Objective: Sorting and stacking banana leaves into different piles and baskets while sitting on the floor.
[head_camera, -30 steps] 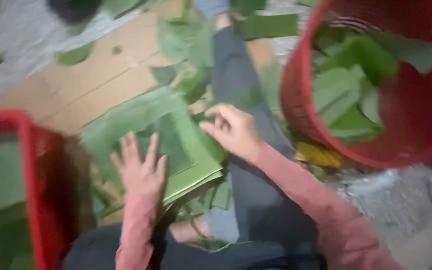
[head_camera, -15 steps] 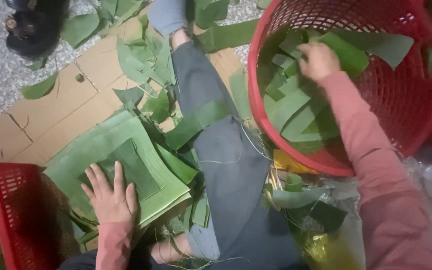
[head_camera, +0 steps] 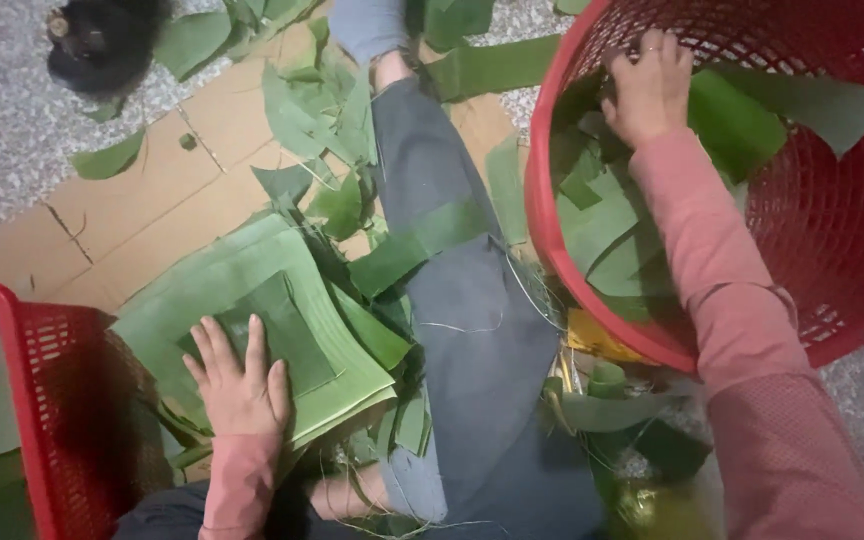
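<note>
My right hand reaches into the red basket, fingers curled on its leaf strips, off right of the leaf stack pinned under my flat, spread left hand.

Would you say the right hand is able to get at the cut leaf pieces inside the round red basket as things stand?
Probably yes: the right hand is already inside the round red basket, resting on the leaf pieces, with nothing covering them. The left hand lies flat on the leaf stack.
</note>
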